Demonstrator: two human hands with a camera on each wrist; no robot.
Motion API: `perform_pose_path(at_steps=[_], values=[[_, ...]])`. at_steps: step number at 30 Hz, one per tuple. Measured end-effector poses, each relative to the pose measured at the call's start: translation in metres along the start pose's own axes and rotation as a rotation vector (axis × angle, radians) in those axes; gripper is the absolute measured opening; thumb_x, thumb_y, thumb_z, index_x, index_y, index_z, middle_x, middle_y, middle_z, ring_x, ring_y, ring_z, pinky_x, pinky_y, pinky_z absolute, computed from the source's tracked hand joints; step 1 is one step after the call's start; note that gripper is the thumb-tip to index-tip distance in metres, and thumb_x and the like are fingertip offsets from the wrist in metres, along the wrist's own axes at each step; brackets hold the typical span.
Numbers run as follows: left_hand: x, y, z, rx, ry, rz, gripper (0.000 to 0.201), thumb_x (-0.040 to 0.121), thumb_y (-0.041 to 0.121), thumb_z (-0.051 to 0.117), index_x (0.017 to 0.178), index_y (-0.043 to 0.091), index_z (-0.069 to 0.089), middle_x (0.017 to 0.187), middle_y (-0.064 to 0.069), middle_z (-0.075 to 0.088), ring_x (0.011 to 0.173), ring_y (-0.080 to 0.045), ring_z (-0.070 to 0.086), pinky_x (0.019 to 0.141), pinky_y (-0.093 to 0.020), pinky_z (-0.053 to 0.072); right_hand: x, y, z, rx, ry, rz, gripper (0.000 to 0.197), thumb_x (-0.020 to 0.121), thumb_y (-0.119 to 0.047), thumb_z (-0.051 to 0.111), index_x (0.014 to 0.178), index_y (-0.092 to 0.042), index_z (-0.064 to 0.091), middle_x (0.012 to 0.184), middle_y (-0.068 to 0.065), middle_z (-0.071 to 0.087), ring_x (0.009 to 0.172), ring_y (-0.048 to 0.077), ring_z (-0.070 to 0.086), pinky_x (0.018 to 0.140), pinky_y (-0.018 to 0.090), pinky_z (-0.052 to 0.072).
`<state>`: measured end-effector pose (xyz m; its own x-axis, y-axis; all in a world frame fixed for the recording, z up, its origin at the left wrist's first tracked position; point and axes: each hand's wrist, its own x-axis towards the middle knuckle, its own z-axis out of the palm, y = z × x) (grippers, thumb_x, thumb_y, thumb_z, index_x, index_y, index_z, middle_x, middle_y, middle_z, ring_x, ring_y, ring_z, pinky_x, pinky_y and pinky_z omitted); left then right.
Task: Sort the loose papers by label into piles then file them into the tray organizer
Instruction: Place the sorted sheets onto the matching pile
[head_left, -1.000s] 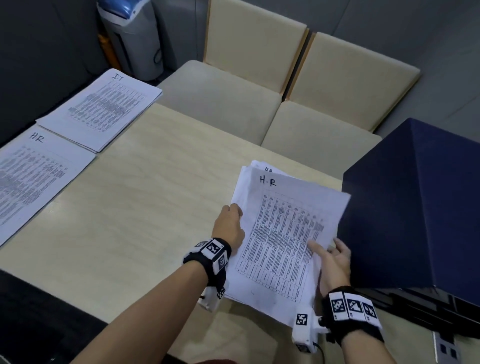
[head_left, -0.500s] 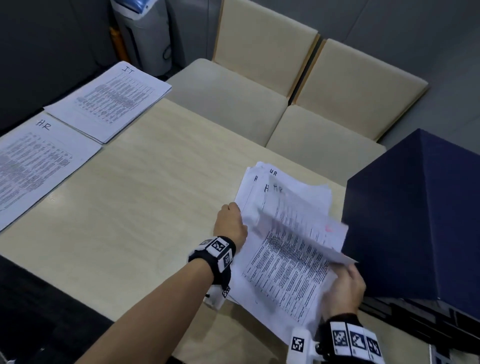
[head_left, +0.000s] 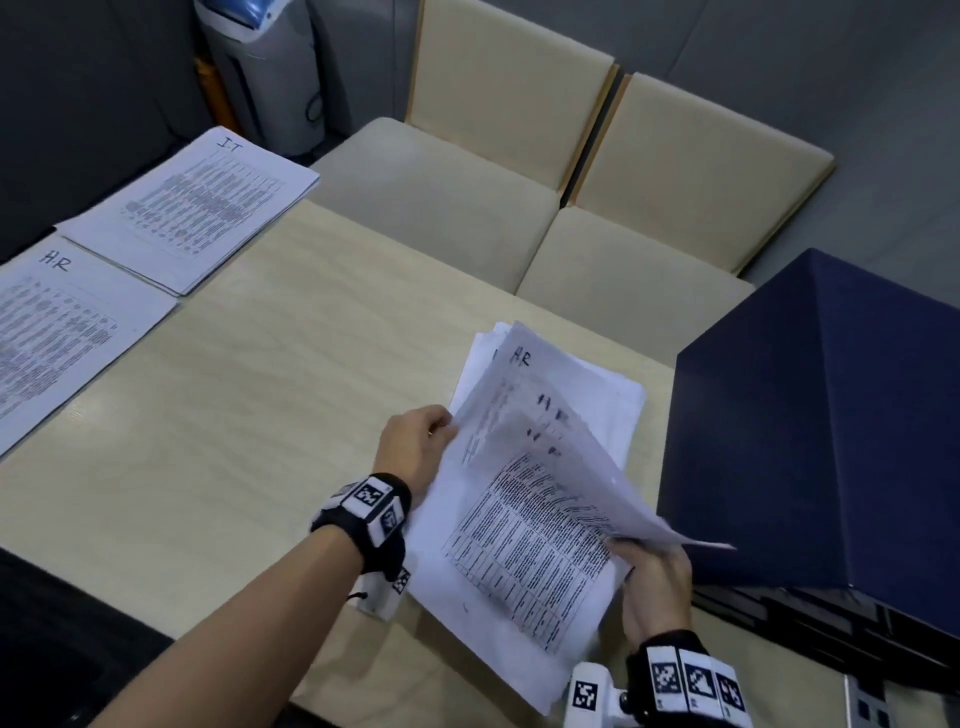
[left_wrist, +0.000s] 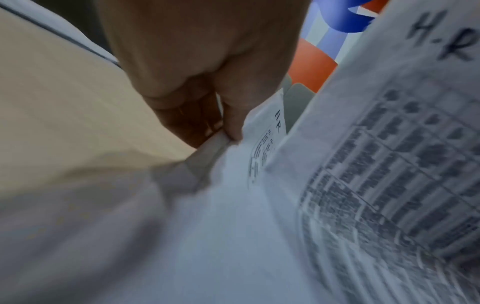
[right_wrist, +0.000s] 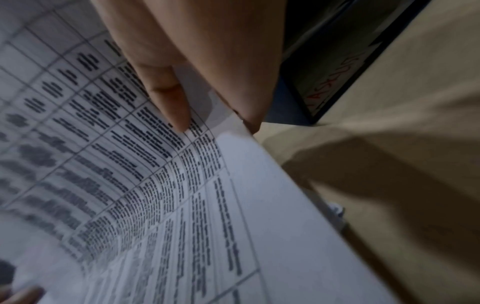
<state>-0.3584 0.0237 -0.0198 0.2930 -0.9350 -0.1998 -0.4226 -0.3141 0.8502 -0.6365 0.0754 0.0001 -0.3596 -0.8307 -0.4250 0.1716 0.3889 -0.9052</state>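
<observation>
White loose papers (head_left: 524, 499) lay near the table (head_left: 249, 415) edge beside the navy box (head_left: 821, 415). The right hand (head_left: 657, 587) pinched lifted sheets' corner; the left hand (head_left: 415, 447) gripped the stack's edge. Several sheets might lift together, misfiling one.

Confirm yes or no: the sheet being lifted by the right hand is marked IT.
No: in the left wrist view the lifted sheet held by the right hand bears a handwritten H-R at its top.

Bare forearms; black wristbands (head_left: 370, 512) bearing seemingly square-patterned white tags.
</observation>
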Motion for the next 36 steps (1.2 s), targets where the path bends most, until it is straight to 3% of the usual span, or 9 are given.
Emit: perform_pose_path(at_steps=[4, 9, 12, 15, 19, 23, 29, 33, 36], values=[[0.008, 0.0, -0.029, 0.004, -0.025, 0.102, 0.021, 0.091, 0.02, 0.069, 0.073, 0.014, 0.059, 0.061, 0.001, 0.057, 0.056, -0.013, 0.046, 0.055, -0.026, 0.038, 0.009, -0.01, 0.012, 0.05, -0.025, 0.014, 0.034, 0.079, 0.03, 0.046, 0.071, 0.001, 0.063, 0.058, 0.001, 0.064, 0.058, 0.011, 0.06, 0.051, 0.014, 0.048], [0.01, 0.009, -0.041, -0.481, -0.174, 0.039, 0.022, 0.088, -0.001, 0.071, 0.079, 0.008, 0.053, 0.056, 0.002, 0.04, 0.055, -0.015, 0.036, 0.054, -0.023, 0.037, 0.033, -0.016, 0.024, 0.074, -0.019, 0.105, 0.026, 0.078, 0.024, 0.051, 0.08, 0.0, 0.061, 0.081, 0.013, 0.063, 0.085, 0.028, 0.058, 0.074, 0.036, 0.048], [0.007, 0.018, -0.043, -0.639, -0.286, -0.022, 0.028, 0.076, -0.006, 0.079, 0.087, 0.007, 0.057, 0.063, 0.001, 0.052, 0.056, -0.012, 0.049, 0.06, -0.024, 0.051, 0.043, -0.024, 0.032, 0.098, -0.102, 0.148, 0.025, 0.08, 0.023, 0.048, 0.08, 0.002, 0.06, 0.084, 0.017, 0.064, 0.087, 0.032, 0.06, 0.082, 0.042, 0.049], [0.004, 0.02, -0.043, -0.668, -0.379, -0.074, 0.034, 0.073, 0.0, 0.079, 0.104, -0.003, 0.065, 0.094, -0.019, 0.072, 0.077, -0.023, 0.069, 0.07, -0.034, 0.058, 0.055, -0.027, 0.039, 0.053, -0.185, 0.191, 0.023, 0.081, 0.02, 0.049, 0.09, 0.002, 0.061, 0.091, 0.015, 0.066, 0.091, 0.031, 0.063, 0.087, 0.04, 0.05], [0.006, 0.012, -0.038, -0.61, -0.303, -0.168, 0.03, 0.081, 0.018, 0.081, 0.104, 0.001, 0.072, 0.097, -0.014, 0.076, 0.083, -0.03, 0.073, 0.075, -0.04, 0.061, 0.059, -0.031, 0.04, 0.052, -0.203, 0.23, 0.031, 0.084, 0.018, 0.056, 0.111, 0.004, 0.063, 0.104, 0.019, 0.074, 0.098, 0.034, 0.07, 0.086, 0.044, 0.056], [0.01, 0.008, -0.033, -0.606, -0.251, -0.174, 0.025, 0.093, 0.007, 0.066, 0.118, 0.006, 0.066, 0.108, -0.011, 0.075, 0.097, -0.03, 0.073, 0.08, -0.04, 0.061, 0.052, -0.031, 0.038, 0.056, -0.307, 0.279, 0.046, 0.081, 0.021, 0.056, 0.124, 0.005, 0.061, 0.116, 0.023, 0.073, 0.102, 0.035, 0.072, 0.076, 0.042, 0.062], [0.013, 0.017, -0.032, -0.659, -0.257, -0.133, 0.029, 0.097, 0.006, 0.059, 0.126, 0.009, 0.063, 0.113, -0.01, 0.074, 0.1, -0.029, 0.072, 0.081, -0.039, 0.06, 0.044, -0.034, 0.031, 0.027, -0.312, 0.277, 0.034, 0.082, 0.02, 0.058, 0.113, 0.007, 0.065, 0.107, 0.02, 0.076, 0.099, 0.035, 0.073, 0.067, 0.034, 0.062], [0.014, 0.021, -0.031, -0.654, -0.233, -0.119, 0.029, 0.099, 0.006, 0.056, 0.127, 0.012, 0.064, 0.114, -0.01, 0.074, 0.102, -0.028, 0.072, 0.081, -0.035, 0.06, 0.049, -0.029, 0.026, 0.066, -0.201, 0.162, 0.036, 0.076, 0.022, 0.06, 0.107, 0.004, 0.067, 0.102, 0.019, 0.075, 0.109, 0.04, 0.067, 0.078, 0.036, 0.057], [0.012, 0.026, -0.032, -0.678, -0.255, -0.144, 0.028, 0.098, 0.005, 0.057, 0.123, 0.014, 0.066, 0.111, -0.008, 0.075, 0.1, -0.023, 0.072, 0.073, -0.029, 0.06, 0.043, -0.034, 0.028, 0.145, -0.24, 0.159, 0.035, 0.081, 0.022, 0.052, 0.105, 0.005, 0.069, 0.097, 0.02, 0.075, 0.097, 0.038, 0.071, 0.072, 0.037, 0.058]])
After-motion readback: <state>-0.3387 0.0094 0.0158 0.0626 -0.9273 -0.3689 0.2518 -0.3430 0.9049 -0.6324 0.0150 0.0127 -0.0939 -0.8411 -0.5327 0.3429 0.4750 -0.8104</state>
